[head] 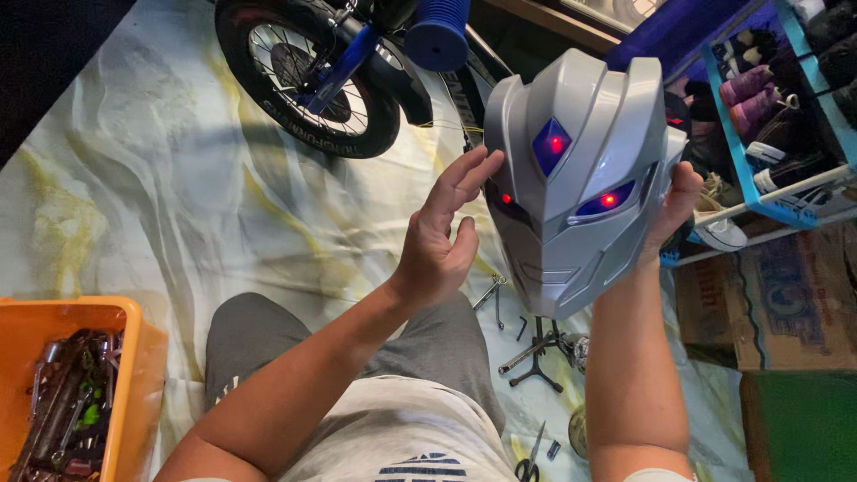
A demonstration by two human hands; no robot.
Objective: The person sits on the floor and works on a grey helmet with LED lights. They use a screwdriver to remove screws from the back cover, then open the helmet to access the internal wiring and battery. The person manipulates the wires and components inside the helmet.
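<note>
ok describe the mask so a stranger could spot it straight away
Above the pale marbled floor sheet, right of the small bike wheel, the right hand holds up a silver mask. Nothing else has glowing red eyes and a red forehead light.

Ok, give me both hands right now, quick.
Left hand: open, palm beside the silver mask, holding nothing.
Right hand: closed on the mask's edge, holding it up.
</note>
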